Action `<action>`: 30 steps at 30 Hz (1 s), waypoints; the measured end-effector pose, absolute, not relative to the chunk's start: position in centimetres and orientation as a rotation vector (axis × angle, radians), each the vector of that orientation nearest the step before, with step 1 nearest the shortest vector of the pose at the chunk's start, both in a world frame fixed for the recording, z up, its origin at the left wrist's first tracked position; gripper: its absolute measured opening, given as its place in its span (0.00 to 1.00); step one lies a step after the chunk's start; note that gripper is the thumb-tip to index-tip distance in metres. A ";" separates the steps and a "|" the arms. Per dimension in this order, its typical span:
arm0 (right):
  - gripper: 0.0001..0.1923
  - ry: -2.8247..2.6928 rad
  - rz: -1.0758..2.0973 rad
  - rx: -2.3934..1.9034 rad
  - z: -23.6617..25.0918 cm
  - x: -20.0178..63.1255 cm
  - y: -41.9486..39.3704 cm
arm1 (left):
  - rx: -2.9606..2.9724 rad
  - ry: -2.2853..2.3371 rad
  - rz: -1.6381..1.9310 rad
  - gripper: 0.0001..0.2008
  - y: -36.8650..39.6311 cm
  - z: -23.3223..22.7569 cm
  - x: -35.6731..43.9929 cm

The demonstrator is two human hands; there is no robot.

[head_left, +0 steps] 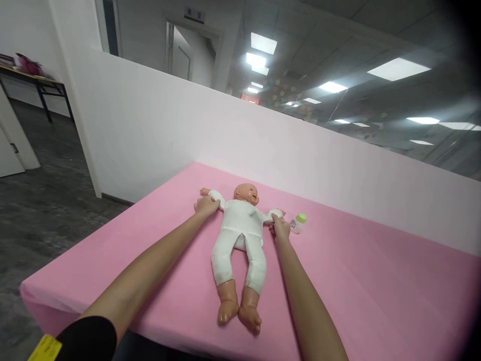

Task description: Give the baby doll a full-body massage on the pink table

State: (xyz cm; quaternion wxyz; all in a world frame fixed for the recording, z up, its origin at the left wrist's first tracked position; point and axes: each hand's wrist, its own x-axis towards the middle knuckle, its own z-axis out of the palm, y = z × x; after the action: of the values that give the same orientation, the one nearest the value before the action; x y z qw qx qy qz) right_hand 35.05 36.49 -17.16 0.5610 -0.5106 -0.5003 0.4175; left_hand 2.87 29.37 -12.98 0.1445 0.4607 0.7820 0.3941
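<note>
A baby doll (242, 223) with a white cloth body lies on its back on the pink-covered table (158, 215), feet toward me and arms spread out. Its head is turned to the right. My left hand (206, 206) is closed on the doll's arm at the left side, near the white sleeve. On the other side, my right hand (280, 228) grips the doll's other arm close to its small hand. A small baby bottle (298, 223) with a green cap lies just right of my right hand, apart from it.
A white partition wall (150, 120) runs behind the table. To the far left, beyond a dark floor (48, 200), stands another table (33, 77) with a pink bag (28, 65) on it. A doorway (191, 52) shows behind the partition.
</note>
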 end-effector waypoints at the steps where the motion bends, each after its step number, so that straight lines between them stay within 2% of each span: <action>1: 0.16 -1.131 1.006 -1.232 -17.2 35.1 36.5 | 1.357 2.243 1.137 0.11 28.8 -13.1 2.8; 8: 0.14 -0.939 1.166 -1.249 -16.9 35.2 37.0 | 1.793 1.872 1.159 0.16 22.4 -14.4 1.1; 13: 0.14 -0.911 1.196 -1.216 -16.7 34.8 37.7 | 2.091 1.413 1.059 0.24 18.9 -11.9 0.9; 15: 0.15 -0.928 1.199 -1.184 -16.9 34.8 37.8 | 2.245 1.248 1.004 0.21 17.7 -10.3 1.5; 17: 0.17 -0.942 1.181 -1.124 -17.0 34.7 37.7 | 2.425 1.133 0.912 0.14 16.4 -8.9 2.4; 20: 0.20 -0.928 1.152 -1.033 -17.3 34.7 37.7 | 2.639 1.089 0.765 0.11 14.4 -7.5 4.1; 26: 0.26 -0.892 1.155 -0.921 -17.3 34.5 37.7 | 2.746 0.963 0.470 0.24 11.4 -6.5 6.2; 30: 0.29 -0.900 1.155 -0.897 -17.1 34.4 37.5 | 2.916 0.956 0.511 0.22 11.3 -7.6 7.2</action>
State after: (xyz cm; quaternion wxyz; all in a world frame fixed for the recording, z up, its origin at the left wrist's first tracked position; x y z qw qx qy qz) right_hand 34.42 37.49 -17.14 0.6535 -0.3953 -0.3967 0.5092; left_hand 7.18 11.31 -7.55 0.0153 0.9373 0.3071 0.1642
